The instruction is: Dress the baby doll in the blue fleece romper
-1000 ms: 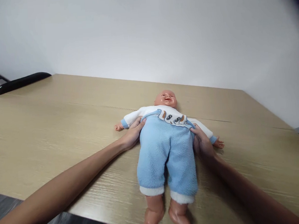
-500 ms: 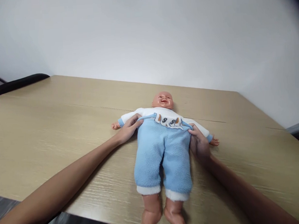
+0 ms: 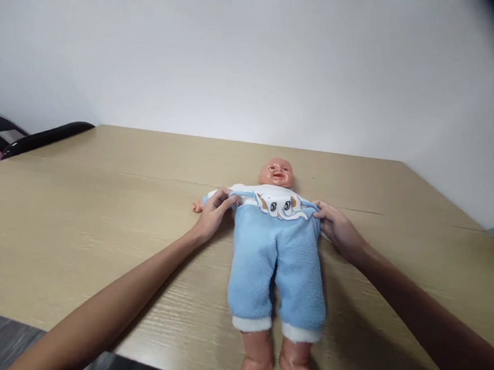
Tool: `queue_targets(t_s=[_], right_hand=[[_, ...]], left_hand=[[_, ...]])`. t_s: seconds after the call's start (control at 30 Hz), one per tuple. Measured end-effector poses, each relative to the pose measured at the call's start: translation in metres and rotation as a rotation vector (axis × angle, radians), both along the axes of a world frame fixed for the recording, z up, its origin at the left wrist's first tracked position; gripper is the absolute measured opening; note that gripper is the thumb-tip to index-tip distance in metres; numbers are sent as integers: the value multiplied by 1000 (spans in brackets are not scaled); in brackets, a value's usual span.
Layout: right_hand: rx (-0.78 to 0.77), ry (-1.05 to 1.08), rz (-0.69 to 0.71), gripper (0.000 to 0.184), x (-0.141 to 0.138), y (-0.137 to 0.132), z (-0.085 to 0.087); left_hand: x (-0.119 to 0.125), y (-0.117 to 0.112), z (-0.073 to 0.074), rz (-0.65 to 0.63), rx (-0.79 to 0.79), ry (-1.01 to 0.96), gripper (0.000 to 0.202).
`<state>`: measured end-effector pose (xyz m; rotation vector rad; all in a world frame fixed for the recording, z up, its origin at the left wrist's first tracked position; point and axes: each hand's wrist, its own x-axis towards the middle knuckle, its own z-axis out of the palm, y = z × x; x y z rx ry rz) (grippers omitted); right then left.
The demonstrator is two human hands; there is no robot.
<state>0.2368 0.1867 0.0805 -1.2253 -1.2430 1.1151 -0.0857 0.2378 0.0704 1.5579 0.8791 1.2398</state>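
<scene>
A baby doll (image 3: 275, 174) lies on its back with its feet toward me. It wears a white long-sleeved top and fluffy light-blue overalls (image 3: 256, 257) with white leg cuffs. On the bib (image 3: 282, 205) is an elephant face with two big eyes. My left hand (image 3: 215, 212) pinches the blue strap edge at the overalls' left side. At the right side, my right hand (image 3: 337, 226) pinches the opposite strap edge between thumb and fingers. The doll's right-side arm is mostly hidden behind my right hand.
The doll rests on a light wooden table (image 3: 105, 217) with thin seams across its top. A white partition (image 3: 239, 73) stands along the far edge. At the far left is a black chair (image 3: 49, 139) with something pink beside it.
My right hand has lifted a little, pulling the strap edge outward, and the bib lies flatter with more of the elephant face showing. The view has shifted slightly.
</scene>
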Motion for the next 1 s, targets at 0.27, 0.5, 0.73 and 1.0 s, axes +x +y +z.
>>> queue_targets(t_s=[0.27,0.5,0.73,1.0], right_hand=[[88,-180,-59,10,-44,44,41],[375,-1019,588,14,-130,116,70],[436,-1152,864,12,-173,140,62],[466,-869,612,31,-127,128,59]], left_hand=[[2,1,-5,-104,-50,-129,31],[3,-6,-5,73,125,68,24],[4,-8,-12,124,222,100,18],[-5,-14,-16,239,714,223,13]])
